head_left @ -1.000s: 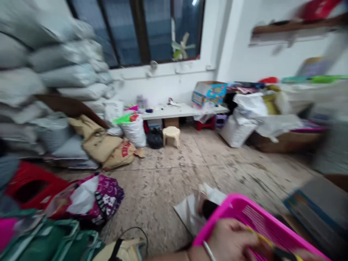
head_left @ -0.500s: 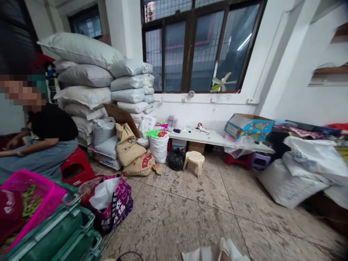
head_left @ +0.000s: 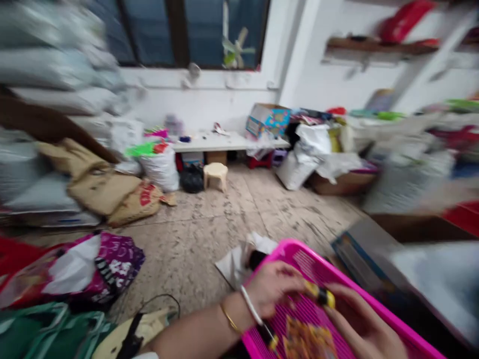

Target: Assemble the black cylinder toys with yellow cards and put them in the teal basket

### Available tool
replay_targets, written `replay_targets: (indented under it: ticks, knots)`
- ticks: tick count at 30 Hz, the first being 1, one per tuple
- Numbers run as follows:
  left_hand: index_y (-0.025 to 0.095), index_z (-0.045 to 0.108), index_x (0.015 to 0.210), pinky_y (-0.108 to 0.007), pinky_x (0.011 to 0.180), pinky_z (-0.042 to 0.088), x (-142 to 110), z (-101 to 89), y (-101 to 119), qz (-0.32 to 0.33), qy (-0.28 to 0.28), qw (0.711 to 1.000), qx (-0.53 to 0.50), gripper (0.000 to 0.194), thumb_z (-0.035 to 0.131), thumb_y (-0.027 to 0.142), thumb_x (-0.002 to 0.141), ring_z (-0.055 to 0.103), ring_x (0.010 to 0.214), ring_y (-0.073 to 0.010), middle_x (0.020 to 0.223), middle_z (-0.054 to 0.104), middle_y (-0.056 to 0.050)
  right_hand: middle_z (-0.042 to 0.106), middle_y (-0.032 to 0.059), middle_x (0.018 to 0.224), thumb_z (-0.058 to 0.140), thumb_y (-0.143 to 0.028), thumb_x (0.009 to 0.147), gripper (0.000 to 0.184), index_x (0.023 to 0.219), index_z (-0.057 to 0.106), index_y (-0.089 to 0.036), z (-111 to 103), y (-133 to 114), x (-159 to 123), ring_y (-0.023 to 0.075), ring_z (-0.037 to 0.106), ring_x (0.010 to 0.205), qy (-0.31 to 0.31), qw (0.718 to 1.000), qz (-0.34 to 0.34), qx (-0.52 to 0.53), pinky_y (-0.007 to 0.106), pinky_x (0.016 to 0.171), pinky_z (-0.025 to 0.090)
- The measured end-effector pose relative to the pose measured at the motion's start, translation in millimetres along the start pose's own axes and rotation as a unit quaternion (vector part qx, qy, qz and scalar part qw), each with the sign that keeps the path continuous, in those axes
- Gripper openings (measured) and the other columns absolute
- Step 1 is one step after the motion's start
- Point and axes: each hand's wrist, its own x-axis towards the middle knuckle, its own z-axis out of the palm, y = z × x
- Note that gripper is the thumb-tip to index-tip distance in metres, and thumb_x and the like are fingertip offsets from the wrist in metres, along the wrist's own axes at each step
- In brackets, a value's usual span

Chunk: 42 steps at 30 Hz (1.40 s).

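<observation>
A bright pink plastic basket (head_left: 288,248) lies low at the right of the view, below both my hands. Over it my left hand (head_left: 279,286), with a white band and a gold bangle at the wrist, pinches a small yellow-and-black piece (head_left: 324,295). From the other side, the fingers of my right hand (head_left: 361,319) close on the same piece. Blur hides what kind of piece it is. In the basket lies a patch of orange-brown small items (head_left: 305,339). A similar black-and-yellow piece (head_left: 270,336) shows beside my left wrist.
Green crates (head_left: 33,329) and a purple printed bag (head_left: 119,264) stand at the left. An open cardboard box (head_left: 377,259) is close on the right. Farther off are a cream stool (head_left: 216,172), a low white table (head_left: 232,141) and brown sacks (head_left: 101,192).
My view has swung right and down. Both hands and a pink basket beneath them have come into sight, and the seated person at the left has gone out of view.
</observation>
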Motion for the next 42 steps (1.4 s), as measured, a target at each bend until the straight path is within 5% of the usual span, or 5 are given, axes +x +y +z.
replay_targets:
  ticks: [5,12,20,30,42]
  knots:
    - [0.011,0.062,0.094,-0.021,0.050,0.043,9.1,-3.0,11.7,-0.030,-0.068,0.996,0.053,0.043,0.084,0.033,0.064,0.056,0.059,-0.0099,0.080,0.063,-0.004,0.066,0.0048,0.101,0.069,-0.030,0.083,0.023,0.105,0.063,-0.026,-2.5,-6.0,-1.1,0.0204,0.066,0.091,-0.026,0.993,-0.112,-0.018,0.033,0.081,0.057]
    - [0.014,0.061,0.097,-0.022,0.054,0.043,9.9,-2.6,12.7,-0.051,-0.103,0.989,0.091,0.037,0.077,0.037,0.074,0.057,0.063,-0.0101,0.085,0.063,-0.003,0.068,0.0053,0.103,0.068,-0.018,0.084,0.028,0.111,0.066,-0.025,-4.7,-8.8,1.8,0.0188,0.064,0.095,0.007,0.964,-0.230,-0.130,0.035,0.084,0.054]
    - [0.017,0.067,0.100,-0.028,0.081,0.048,8.6,-0.8,11.6,0.162,-0.100,0.942,0.275,0.021,0.069,0.026,0.082,0.061,0.087,-0.0148,0.094,0.068,-0.005,0.073,0.0031,0.088,0.078,-0.028,0.075,0.019,0.091,0.070,-0.022,17.1,3.0,-0.7,0.0174,0.069,0.081,0.000,0.980,0.016,0.200,0.032,0.077,0.058]
    - [0.014,0.056,0.085,-0.016,0.041,0.037,15.2,0.7,6.7,0.059,-0.105,0.964,0.239,0.034,0.061,0.048,0.086,0.049,0.043,-0.0056,0.062,0.058,0.002,0.069,0.0010,0.078,0.074,-0.036,0.079,0.018,0.090,0.070,-0.021,9.2,0.3,7.7,0.0146,0.063,0.070,-0.039,0.971,0.078,0.222,0.030,0.071,0.052]
    - [0.014,0.055,0.085,-0.012,0.030,0.033,1.1,4.1,9.6,-0.084,-0.126,0.984,0.096,0.044,0.067,0.056,0.079,0.047,0.031,-0.0065,0.051,0.061,0.001,0.061,0.0049,0.109,0.076,-0.024,0.078,0.017,0.094,0.076,-0.031,-0.4,6.8,2.1,0.0204,0.057,0.105,-0.051,0.982,-0.027,0.179,0.033,0.085,0.052]
